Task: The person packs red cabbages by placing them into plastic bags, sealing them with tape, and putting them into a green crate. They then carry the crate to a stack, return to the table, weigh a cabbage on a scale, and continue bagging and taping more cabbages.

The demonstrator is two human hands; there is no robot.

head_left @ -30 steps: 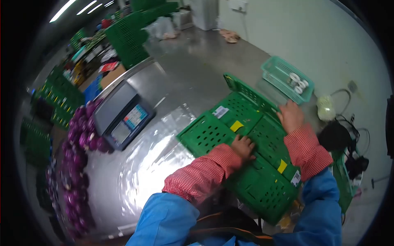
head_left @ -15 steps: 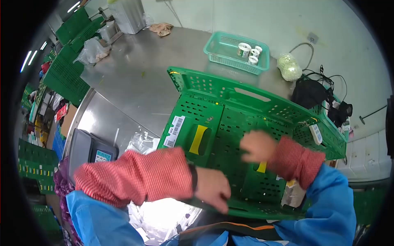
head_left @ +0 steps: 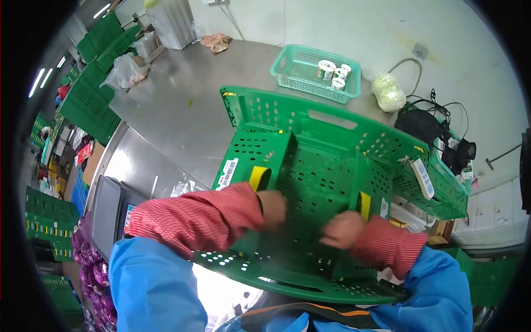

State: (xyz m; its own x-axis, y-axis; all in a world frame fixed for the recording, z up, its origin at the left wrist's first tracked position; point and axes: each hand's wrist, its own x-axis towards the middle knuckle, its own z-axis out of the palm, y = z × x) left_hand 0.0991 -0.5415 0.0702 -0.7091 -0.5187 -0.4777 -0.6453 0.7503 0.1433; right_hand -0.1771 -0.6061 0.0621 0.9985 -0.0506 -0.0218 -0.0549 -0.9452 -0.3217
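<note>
A green folding crate (head_left: 321, 166) lies in front of me, its perforated far wall upright. Its left end panel (head_left: 257, 145) is tilted up and bears a white barcode label and a yellow grip (head_left: 259, 178). My left hand (head_left: 272, 209) is at this panel's inner edge, its fingers blurred and partly hidden. The right end panel (head_left: 374, 180), with another yellow grip (head_left: 364, 205), also slants upward. My right hand (head_left: 344, 228) is at its inner edge, fingers curled together.
A teal basket (head_left: 315, 88) with several label rolls stands by the wall. To the right are a netted pale bundle (head_left: 388, 92) and a black bag (head_left: 418, 126) with cables. A grey device (head_left: 113, 210) sits at left on the steel table (head_left: 182, 110).
Both end panels have risen from lying flat inside the crate. My left hand has moved up onto the left panel's edge; my right hand has moved down to the right panel's edge.
</note>
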